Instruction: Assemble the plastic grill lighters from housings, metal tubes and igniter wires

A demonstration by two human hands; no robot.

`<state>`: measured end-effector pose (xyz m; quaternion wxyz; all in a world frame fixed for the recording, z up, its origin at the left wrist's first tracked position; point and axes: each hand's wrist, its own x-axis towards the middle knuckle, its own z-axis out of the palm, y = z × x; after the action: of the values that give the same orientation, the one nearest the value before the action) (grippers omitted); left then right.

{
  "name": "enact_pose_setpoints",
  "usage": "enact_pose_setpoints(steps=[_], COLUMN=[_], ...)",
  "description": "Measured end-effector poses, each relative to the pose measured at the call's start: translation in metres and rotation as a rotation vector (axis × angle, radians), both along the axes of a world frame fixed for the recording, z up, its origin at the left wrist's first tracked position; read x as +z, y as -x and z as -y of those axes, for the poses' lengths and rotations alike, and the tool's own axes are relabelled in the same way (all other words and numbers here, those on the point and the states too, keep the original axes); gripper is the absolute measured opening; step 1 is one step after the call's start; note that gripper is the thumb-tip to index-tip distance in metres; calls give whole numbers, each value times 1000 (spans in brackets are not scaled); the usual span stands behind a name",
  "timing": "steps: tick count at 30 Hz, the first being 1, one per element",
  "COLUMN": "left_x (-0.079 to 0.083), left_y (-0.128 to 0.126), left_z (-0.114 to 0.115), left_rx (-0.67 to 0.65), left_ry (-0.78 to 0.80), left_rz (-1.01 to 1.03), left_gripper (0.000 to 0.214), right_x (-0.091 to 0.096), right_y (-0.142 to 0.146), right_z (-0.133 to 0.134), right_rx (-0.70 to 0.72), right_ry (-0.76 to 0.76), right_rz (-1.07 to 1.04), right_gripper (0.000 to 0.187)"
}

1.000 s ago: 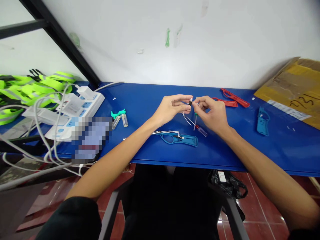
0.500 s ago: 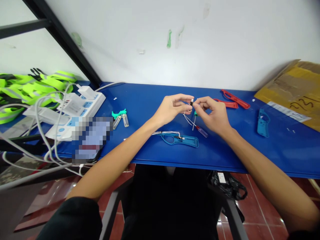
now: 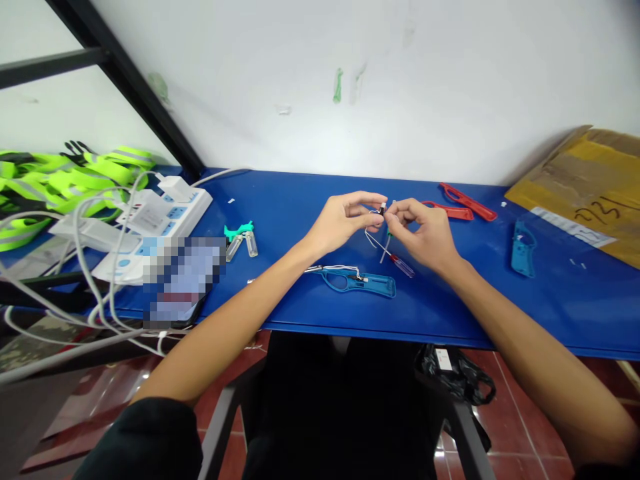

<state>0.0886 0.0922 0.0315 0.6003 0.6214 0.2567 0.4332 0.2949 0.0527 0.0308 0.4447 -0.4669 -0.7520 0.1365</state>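
Between the thumb and forefinger of my left hand [image 3: 340, 220] is a small black part with a white tip [image 3: 383, 209]. Thin white wires [image 3: 371, 239] hang below it. My right hand [image 3: 430, 230] is pinched closed right beside the part; what its fingertips grip is too small to make out. Under the hands lie a screwdriver with a red and clear handle [image 3: 402, 266] and a second one with a green part [image 3: 389, 233], partly hidden by my right hand. Nearer to me rests a blue plastic half-shell [image 3: 381, 285] with white wires along it.
Red plastic shells [image 3: 470, 202] and another blue shell [image 3: 523, 250] lie to the right, before a taped cardboard box [image 3: 590, 193]. On the left are a green clip-like piece with clear tubes [image 3: 240, 235], a phone [image 3: 185, 280], a power strip [image 3: 187, 213] with cables, and yellow-green reflective straps [image 3: 75, 177].
The camera view has shifted slightly. Both hands stay together around the small black part, with the fingers moving only a little.
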Motion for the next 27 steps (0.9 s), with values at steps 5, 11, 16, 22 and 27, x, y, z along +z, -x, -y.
enact_pose_setpoints(steps=[5,11,16,22,27], left_x=[1,3,2,2,3], left_y=[0,1,2,1,1], left_z=[1,2,1,1,1], left_rx=[20,19,-5,-13,-10], left_ry=[-48,-65,-75,-103,-84], left_rz=[-53,-56,-41,-43,4], left_gripper=[41,38,37,34,29], right_x=[1,2,2,4,4], right_y=[0,0,0,-1,-1], right_z=[1,2,1,2,3], right_rx=[31,39,49,54,37], right_ry=[13,-1,-25,-53,-57], right_rz=[-16,-18,-9,-10,-6], right_gripper=[12,12,11,9,9])
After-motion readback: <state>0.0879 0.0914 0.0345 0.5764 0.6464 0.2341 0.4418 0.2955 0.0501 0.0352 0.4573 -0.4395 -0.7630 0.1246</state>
